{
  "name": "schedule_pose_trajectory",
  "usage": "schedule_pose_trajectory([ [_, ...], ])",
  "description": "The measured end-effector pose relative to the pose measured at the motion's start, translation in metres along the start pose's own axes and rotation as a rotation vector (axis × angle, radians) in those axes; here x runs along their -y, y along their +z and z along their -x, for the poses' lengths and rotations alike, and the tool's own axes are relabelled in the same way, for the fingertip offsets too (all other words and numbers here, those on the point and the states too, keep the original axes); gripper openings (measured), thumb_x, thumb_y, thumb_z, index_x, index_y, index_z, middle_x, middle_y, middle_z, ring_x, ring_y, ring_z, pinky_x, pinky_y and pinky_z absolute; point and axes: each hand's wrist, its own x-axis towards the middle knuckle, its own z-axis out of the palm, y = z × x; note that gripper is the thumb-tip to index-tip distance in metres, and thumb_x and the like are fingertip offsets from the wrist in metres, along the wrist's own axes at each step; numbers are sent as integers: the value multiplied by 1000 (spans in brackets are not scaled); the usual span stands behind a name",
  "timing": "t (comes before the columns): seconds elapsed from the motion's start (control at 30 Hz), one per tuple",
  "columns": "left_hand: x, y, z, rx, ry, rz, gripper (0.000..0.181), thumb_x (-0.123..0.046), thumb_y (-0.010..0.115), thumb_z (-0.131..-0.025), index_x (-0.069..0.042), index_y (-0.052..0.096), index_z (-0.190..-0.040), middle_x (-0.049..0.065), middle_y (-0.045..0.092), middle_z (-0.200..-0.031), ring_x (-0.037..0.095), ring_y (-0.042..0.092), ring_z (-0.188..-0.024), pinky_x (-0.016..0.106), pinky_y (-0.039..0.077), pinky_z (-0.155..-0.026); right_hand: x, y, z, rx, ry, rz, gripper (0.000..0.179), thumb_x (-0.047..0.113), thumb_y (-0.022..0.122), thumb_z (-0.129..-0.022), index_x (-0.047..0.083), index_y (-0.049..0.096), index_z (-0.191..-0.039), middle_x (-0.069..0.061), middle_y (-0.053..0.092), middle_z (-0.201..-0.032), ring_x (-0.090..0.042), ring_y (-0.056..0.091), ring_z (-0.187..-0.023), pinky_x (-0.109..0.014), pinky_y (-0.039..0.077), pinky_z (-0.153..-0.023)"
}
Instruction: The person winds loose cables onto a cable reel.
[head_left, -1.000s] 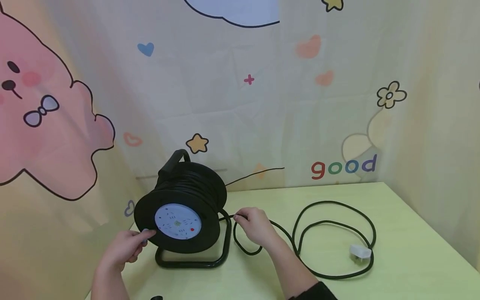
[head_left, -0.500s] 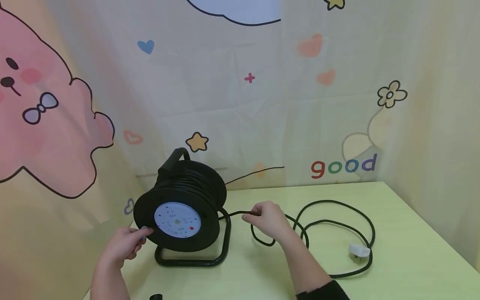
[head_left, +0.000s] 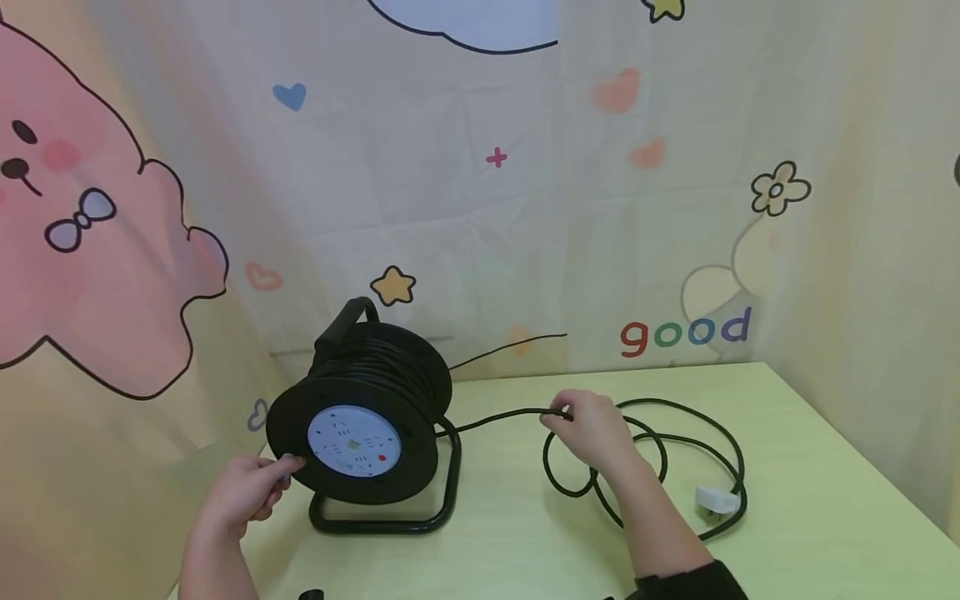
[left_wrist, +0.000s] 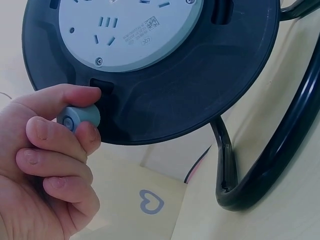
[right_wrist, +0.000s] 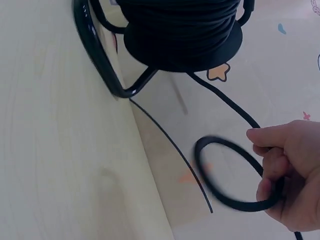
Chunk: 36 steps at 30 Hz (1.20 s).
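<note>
A black cable reel [head_left: 292,417] stands on its tube frame [head_left: 390,527] at the left of the table, with a pale socket panel [head_left: 354,442] on its front and dark cable wound behind. My left hand [head_left: 243,496] pinches the small grey crank knob [left_wrist: 80,117] on the reel's face between thumb and curled fingers. To the right of the reel, my right hand [head_left: 592,429] grips the black cable [head_left: 502,416], which runs from the drum in a gentle arc. A loop of that cable [right_wrist: 235,206] hangs from the right fingers. Beyond it, loose coils end in a white plug [head_left: 717,500].
The pale green table [head_left: 825,500] meets a printed curtain [head_left: 487,208] along its back edge. A carrying handle [head_left: 341,327] rises from the reel's top. At the bottom edge shows part of a small black object [head_left: 311,594].
My right hand has moved to the right with the cable, and the stretch between it and the reel has grown longer. The left hand keeps its hold on the knob.
</note>
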Motion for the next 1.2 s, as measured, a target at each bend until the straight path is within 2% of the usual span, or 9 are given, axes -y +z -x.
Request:
schedule_pose_trajectory([
  [0.1,2,0,0,-3,-6,-4,41,-32,68,-88,-2,55,-64,-3,40,-47,9,30,-41,21,25,-39,-5,-5,1,4,19,0,12,29,72,-85,19,67,-79,5,63,-71,-14,53,-61,-34,46,-54],
  [0.27,3,1,0,-8,-5,0,40,-32,68,-88,-4,55,-63,-3,40,-48,9,30,-41,21,25,-39,-19,-15,3,47,-3,-67,10,18,69,-87,15,73,-96,2,68,-88,-13,59,-78,-39,52,-68],
  [0.43,1,1,0,-12,-4,-17,40,-33,68,-88,-4,55,-63,-3,40,-48,9,30,-41,21,25,-39,-32,-24,6,72,12,32,17,28,72,-85,17,72,-98,2,65,-77,-14,55,-65,-36,48,-58],
  [0.53,0,0,0,-8,-7,-29,41,-35,68,-88,-4,56,-64,-3,41,-48,9,29,-41,21,26,-39,-36,-28,8,74,45,26,29,38,72,-85,16,66,-102,2,62,-75,-14,54,-64,-34,46,-57],
  [0.73,-2,0,1,-2,-8,-34,41,-35,68,-88,-4,56,-63,-3,41,-48,9,29,-41,21,26,-39,-46,-43,10,157,92,-327,27,23,62,-94,16,51,-117,-8,55,-78,-15,43,-51,-29,40,-48],
  [0.83,-2,-1,1,-8,-8,-32,41,-34,68,-88,-4,56,-63,-3,40,-48,9,29,-41,21,25,-39,-53,-52,14,209,91,-399,29,17,62,-93,18,50,-119,-12,52,-81,-17,42,-51,-29,40,-48],
  [1.03,-2,0,1,-7,-12,-49,41,-35,67,-88,-4,56,-64,-2,41,-48,10,31,-41,22,27,-40,-68,-63,21,166,17,-150,26,17,69,-88,12,58,-111,-4,61,-81,-19,56,-72,-38,48,-64],
  [1.1,-1,0,0,-4,-12,-57,42,-35,68,-88,-4,56,-63,-2,42,-48,10,31,-42,22,27,-40,-72,-63,22,114,14,-52,20,16,69,-88,10,61,-105,0,62,-76,-16,56,-68,-36,48,-61],
  [1.2,1,1,0,2,-7,-60,42,-35,68,-88,-4,56,-63,-2,41,-48,10,31,-41,22,26,-40,-74,-63,22,37,74,32,14,19,68,-89,9,61,-97,0,62,-69,-15,57,-60,-34,46,-54],
])
